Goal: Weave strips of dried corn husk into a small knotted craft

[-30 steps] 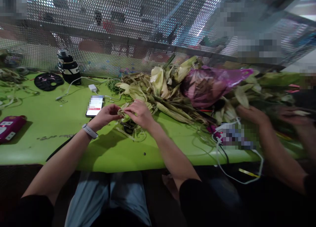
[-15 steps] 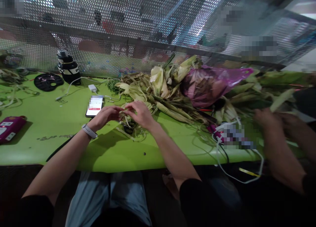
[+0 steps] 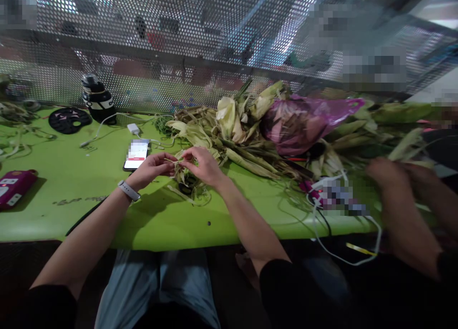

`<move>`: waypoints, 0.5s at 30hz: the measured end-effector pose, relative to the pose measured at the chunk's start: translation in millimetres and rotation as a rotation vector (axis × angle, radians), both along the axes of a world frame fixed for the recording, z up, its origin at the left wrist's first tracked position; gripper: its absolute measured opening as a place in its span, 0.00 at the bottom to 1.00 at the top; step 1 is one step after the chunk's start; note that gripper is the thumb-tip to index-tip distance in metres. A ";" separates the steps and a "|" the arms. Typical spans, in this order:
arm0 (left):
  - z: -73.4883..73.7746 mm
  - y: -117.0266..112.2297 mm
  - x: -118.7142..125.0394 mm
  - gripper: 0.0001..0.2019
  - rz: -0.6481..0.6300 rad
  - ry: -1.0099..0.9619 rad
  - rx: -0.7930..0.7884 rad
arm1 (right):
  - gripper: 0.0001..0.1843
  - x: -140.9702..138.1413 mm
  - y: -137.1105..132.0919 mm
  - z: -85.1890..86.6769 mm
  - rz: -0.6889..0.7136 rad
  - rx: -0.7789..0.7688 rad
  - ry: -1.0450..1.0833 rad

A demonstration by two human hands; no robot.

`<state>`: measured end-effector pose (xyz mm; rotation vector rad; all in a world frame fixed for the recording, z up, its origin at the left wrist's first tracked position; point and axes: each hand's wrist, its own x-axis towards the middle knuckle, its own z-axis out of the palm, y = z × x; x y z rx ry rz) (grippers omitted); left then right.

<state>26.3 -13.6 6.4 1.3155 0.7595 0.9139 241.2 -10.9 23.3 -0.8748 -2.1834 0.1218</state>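
Observation:
My left hand (image 3: 154, 168), with a pale watch on its wrist, pinches one end of a corn husk strip (image 3: 176, 162) above the green table. From the other side, my right hand (image 3: 203, 166) closes its thumb and fingers on the same strip. The fingertips of both hands almost meet. Loose, thin husk shreds (image 3: 200, 198) lie below them, around a dark object (image 3: 186, 185) that I cannot make out. Just beyond my right hand spreads a heap of corn husks (image 3: 252, 163). A phone (image 3: 136, 154) with a lit screen lies beside my left hand.
A pink plastic bag (image 3: 291, 123) rests on the heap. Behind left stand a black bottle (image 3: 100, 102) and a black palette-shaped item (image 3: 69, 120). Purple power strips (image 3: 16, 188) and white cables lie about. At right, another person's hands (image 3: 388, 174) work among husks. Perforated metal (image 3: 186, 47) backs the table.
My left fingers have shifted slightly, and the thin strip between my hands shows more plainly. The other person's hands at right have moved a little.

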 end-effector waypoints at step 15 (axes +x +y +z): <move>7.0 -4.4 5.3 0.16 0.060 0.031 0.014 | 0.05 -0.4 1.0 -1.4 0.011 0.018 -0.055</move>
